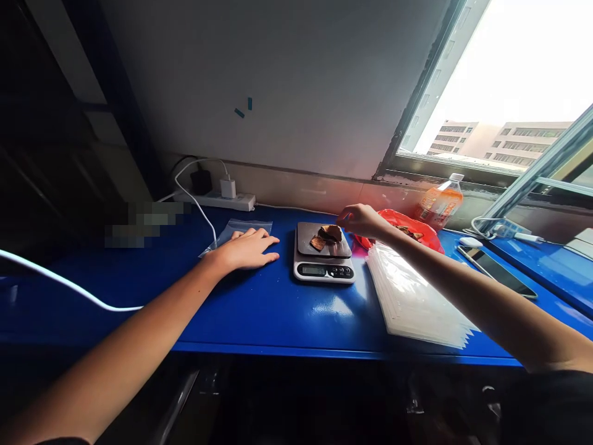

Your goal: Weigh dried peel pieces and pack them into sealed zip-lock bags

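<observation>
Brown, dried curled pieces [326,235], like bark or dried peel, lie on the steel plate of a white digital kitchen scale [324,272]. The scale's small display is lit, but its digits are too small to read. My right hand [362,219] is at the plate's far right corner, fingertips pinched together beside the pieces. Whatever they may hold is hidden. Left of the scale, my left hand [250,248] rests flat with fingers spread, partly over a clear zip bag [236,227]. Behind my right forearm sits a red plastic bag [428,238] with more brown pieces inside.
A stack of clear plastic bags [417,309] lies right of the scale on the blue table [259,327]. Farther right are a phone [498,272] and a white mouse-like object [471,242]. An orange-labelled bottle [442,201] and a power strip [238,201] with cables stand along the wall.
</observation>
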A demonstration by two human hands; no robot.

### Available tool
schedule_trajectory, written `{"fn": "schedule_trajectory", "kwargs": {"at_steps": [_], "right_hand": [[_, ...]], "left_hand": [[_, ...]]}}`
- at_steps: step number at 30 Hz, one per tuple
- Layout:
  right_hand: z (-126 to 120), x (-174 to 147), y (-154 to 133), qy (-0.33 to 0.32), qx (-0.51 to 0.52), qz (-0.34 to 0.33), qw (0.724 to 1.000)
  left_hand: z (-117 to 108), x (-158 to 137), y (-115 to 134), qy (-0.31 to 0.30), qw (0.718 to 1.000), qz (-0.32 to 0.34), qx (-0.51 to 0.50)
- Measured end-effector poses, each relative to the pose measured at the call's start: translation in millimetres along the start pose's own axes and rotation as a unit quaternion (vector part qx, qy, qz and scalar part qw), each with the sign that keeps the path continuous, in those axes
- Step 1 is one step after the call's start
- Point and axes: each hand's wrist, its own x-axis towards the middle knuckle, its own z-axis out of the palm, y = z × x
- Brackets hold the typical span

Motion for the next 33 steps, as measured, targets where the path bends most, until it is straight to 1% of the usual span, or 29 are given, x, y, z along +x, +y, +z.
{"fn": "schedule_trajectory", "kwargs": {"at_steps": [2,4,7,8,10,12,14,18,20,25,33], "right_hand": [[-13,-1,11,0.037,0.001,-0.007,0.999],[-27,-5,30,0.064,0.004,0.002,0.998],[-40,-16,71,0.114,0.005,0.032,0.993],[-42,-20,85,0.122,0.015,0.044,0.991],[-40,-30,112,0.106,0.036,0.075,0.991],[-34,-38,133,0.101,0.023,0.103,0.989],[-27,-44,147,0.099,0.003,0.106,0.989],[-14,-45,162,0.055,-0.038,0.042,0.997],[-10,-43,167,0.049,-0.067,0.019,0.996],[-3,-40,175,0.074,-0.071,0.018,0.995],[-8,-49,166,0.158,-0.031,0.044,0.986]], "left_hand": [[-1,0,-1,-0.005,1.000,0.003,-0.006],[-3,0,-4,-0.009,1.000,0.001,-0.013],[-4,3,-10,0.023,1.000,-0.016,-0.006],[-4,5,-12,0.039,0.999,-0.025,-0.002],[-3,9,-16,0.052,0.998,-0.045,0.004],[0,14,-20,0.038,0.997,-0.063,0.005],[3,18,-23,0.022,0.997,-0.074,0.001],[6,21,-27,0.009,0.996,-0.084,-0.014],[7,21,-28,0.008,0.996,-0.082,-0.024],[6,22,-29,-0.002,0.994,-0.101,-0.029],[4,22,-30,0.002,0.996,-0.092,-0.005]]}}
